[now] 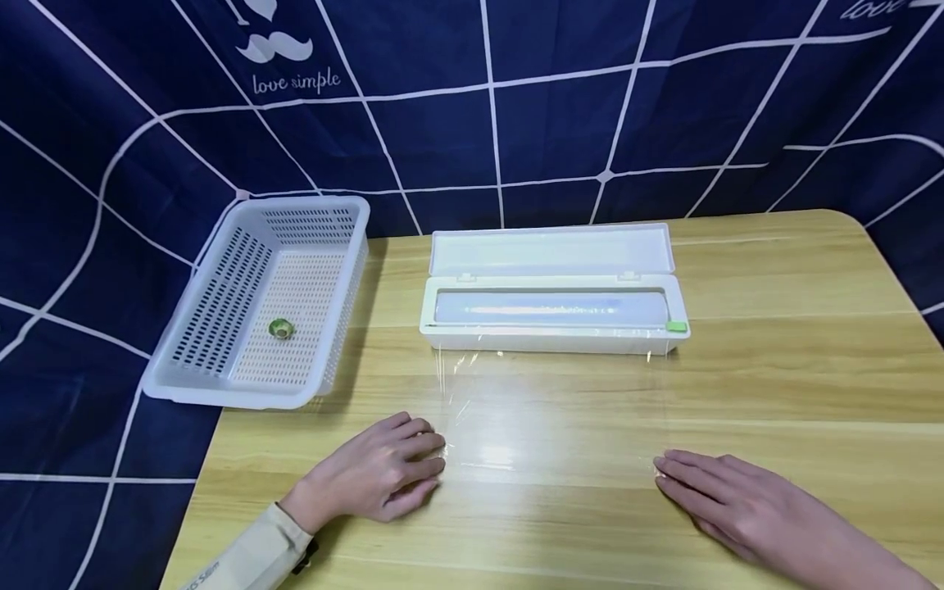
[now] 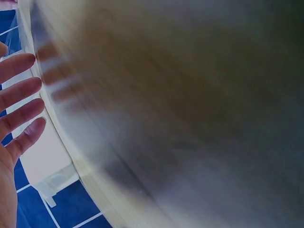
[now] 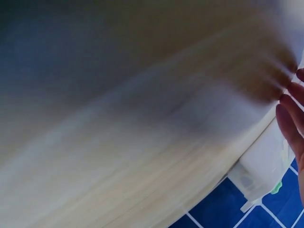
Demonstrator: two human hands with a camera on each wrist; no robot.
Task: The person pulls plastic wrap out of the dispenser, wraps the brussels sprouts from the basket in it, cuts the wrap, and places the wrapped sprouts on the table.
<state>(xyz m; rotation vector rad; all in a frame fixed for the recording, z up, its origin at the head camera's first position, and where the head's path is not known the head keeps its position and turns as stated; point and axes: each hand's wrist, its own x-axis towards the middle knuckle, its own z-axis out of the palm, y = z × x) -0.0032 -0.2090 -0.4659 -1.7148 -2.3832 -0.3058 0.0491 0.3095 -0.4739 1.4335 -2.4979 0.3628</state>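
Note:
A sheet of clear plastic wrap (image 1: 553, 410) runs from a white dispenser box (image 1: 549, 340) toward me and lies over the wooden table. Inside the box, whose lid (image 1: 551, 251) is raised, sits the roll of wrap (image 1: 549, 309). At the sheet's near left corner, my left hand (image 1: 387, 467) touches the table with its fingertips; its fingers (image 2: 21, 88) look spread and relaxed in the left wrist view. My right hand (image 1: 737, 508) rests at the near right corner, fingers extended and close together. Whether either hand touches the film itself is hard to see.
A white perforated basket (image 1: 347, 319) stands at the table's left, holding a small round green item (image 1: 281, 329), perhaps a vegetable. A green slider (image 1: 676, 326) sits at the box's right end. Behind the wooden table (image 1: 796, 352) hangs a dark blue gridded cloth (image 1: 560, 131).

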